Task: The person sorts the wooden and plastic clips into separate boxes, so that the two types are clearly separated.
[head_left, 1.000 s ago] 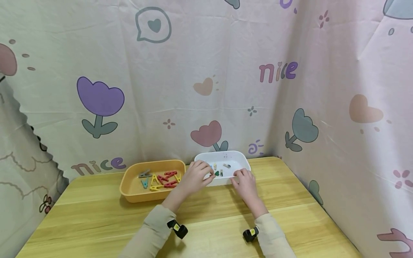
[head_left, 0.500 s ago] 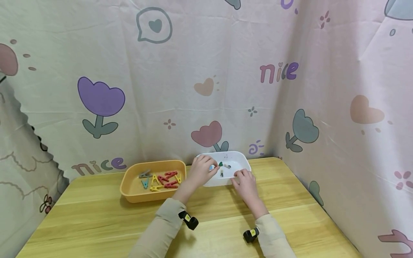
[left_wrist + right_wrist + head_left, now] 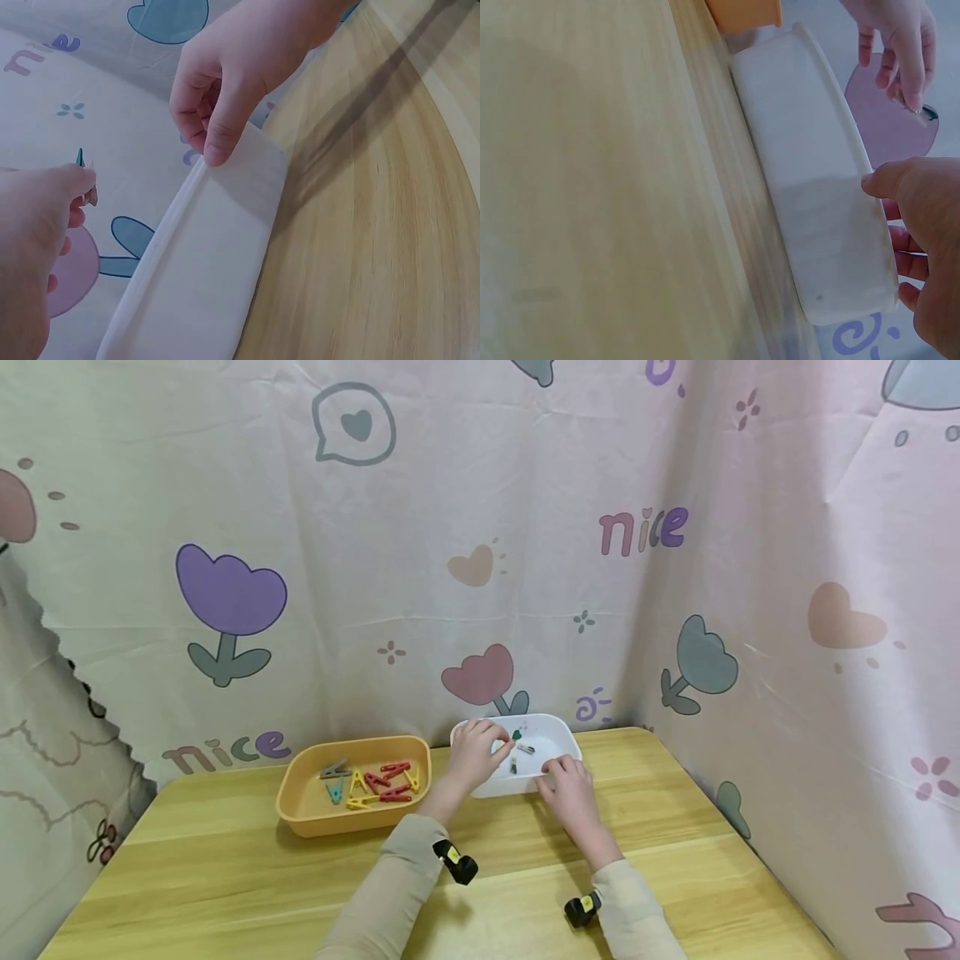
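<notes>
My left hand (image 3: 476, 753) is over the left part of a white tray (image 3: 480, 789). Between thumb and fingertips it pinches a small clip with a green top (image 3: 80, 156), raised higher than the rim in the left wrist view. My right hand (image 3: 570, 785) grips the tray's front rim near its right end, thumb outside and fingers inside, as the right wrist view shows (image 3: 937, 232). Inside the tray lie a few more tiny clips, one (image 3: 527, 749) near the middle and one (image 3: 513, 766) closer to the front. The left hand hides part of the tray's floor.
Left of the white tray stands a yellow-orange tray (image 3: 315, 827) with several red, yellow, teal and grey clothespins (image 3: 395, 793). Both sit toward the back of a wooden table (image 3: 510, 893). A patterned curtain (image 3: 360, 568) hangs behind and along the sides.
My left hand has moved rightward and a little farther back over the white tray, carrying the green-topped clip along. The right hand has stayed on the rim.
</notes>
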A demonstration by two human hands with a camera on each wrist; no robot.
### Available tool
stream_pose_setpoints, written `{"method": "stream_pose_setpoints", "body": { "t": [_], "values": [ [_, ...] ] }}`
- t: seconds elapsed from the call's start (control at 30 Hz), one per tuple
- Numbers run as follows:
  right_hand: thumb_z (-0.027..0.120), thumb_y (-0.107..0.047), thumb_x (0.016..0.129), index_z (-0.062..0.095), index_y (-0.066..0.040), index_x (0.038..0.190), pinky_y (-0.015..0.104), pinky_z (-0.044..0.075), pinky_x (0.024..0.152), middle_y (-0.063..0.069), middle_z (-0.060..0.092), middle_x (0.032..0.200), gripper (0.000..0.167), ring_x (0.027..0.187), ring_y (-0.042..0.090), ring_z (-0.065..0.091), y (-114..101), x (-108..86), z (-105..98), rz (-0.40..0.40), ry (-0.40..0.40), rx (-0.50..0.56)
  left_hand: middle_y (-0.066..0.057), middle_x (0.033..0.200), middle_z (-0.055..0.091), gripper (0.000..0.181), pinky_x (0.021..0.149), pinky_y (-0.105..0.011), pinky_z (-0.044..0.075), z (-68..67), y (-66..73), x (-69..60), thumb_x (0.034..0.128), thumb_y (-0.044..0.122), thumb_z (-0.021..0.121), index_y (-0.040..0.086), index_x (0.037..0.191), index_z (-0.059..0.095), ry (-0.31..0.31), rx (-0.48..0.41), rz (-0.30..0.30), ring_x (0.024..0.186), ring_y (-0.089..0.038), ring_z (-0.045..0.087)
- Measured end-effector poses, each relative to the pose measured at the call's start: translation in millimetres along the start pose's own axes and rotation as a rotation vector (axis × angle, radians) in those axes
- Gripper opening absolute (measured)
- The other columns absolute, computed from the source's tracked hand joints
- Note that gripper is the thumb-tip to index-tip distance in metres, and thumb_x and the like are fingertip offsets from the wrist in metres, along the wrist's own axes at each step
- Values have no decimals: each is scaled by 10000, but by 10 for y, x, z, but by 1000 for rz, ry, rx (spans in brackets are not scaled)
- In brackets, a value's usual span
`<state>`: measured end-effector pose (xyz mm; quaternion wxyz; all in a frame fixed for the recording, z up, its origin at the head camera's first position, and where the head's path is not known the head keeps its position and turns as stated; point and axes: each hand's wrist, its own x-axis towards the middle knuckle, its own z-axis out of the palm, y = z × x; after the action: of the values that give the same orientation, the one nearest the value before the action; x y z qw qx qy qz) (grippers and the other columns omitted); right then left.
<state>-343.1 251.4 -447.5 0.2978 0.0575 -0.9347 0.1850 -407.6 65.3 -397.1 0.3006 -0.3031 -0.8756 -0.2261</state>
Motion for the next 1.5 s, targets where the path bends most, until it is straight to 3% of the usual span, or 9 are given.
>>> {"method": "stream_pose_setpoints", "body": {
  "t": [0.27, 0.67, 1.03, 1.2, 1.33, 1.5],
  "values": [
    [752, -213, 834, 669, -83, 915, 519, 448, 907, 92, 607, 969, 174, 952, 302, 557, -7, 8, 8, 0, 3, 10, 37, 987, 699, 144, 930, -373, 467, 112, -9, 50, 910, 337, 672, 198, 898, 706, -40, -6, -75, 1005, -186, 612],
    [764, -210, 818, 665, -83, 890, 511, 453, 874, 88, 601, 938, 177, 915, 295, 555, -10, 27, -3, -14, 34, 6, 29, 934, 711, 165, 867, -407, 470, 216, 53, 167, 908, 355, 668, 197, 889, 709, -26, -13, -173, 952, -204, 621],
    [765, -213, 819, 669, -83, 895, 499, 456, 864, 80, 603, 925, 179, 905, 280, 555, -16, -2, 2, -19, 22, -11, 42, 927, 706, 174, 782, -371, 471, 363, 59, 139, 908, 366, 665, 197, 883, 702, -48, -43, -242, 939, -193, 615],
    [766, -215, 819, 670, -81, 895, 487, 458, 855, 81, 603, 925, 181, 899, 275, 552, -18, -4, -1, -15, 26, -14, 39, 946, 703, 175, 809, -376, 471, 373, 77, 152, 919, 362, 655, 195, 903, 704, -69, -51, -266, 958, -192, 611],
    [762, -212, 820, 670, -84, 893, 484, 460, 847, 76, 603, 925, 174, 890, 264, 550, -18, -3, -10, -16, 25, -21, 29, 975, 702, 186, 865, -389, 464, 367, 101, 186, 930, 369, 640, 196, 942, 705, -99, -57, -296, 986, -201, 608],
    [767, -218, 815, 669, -84, 891, 476, 459, 836, 75, 602, 918, 183, 884, 267, 551, -15, -5, -15, -26, 33, -23, -7, 1102, 691, 359, 927, -436, 443, 341, 142, 220, 919, 418, 642, 184, 1192, 639, -152, -85, -370, 1081, -247, 594]
  ]
}}
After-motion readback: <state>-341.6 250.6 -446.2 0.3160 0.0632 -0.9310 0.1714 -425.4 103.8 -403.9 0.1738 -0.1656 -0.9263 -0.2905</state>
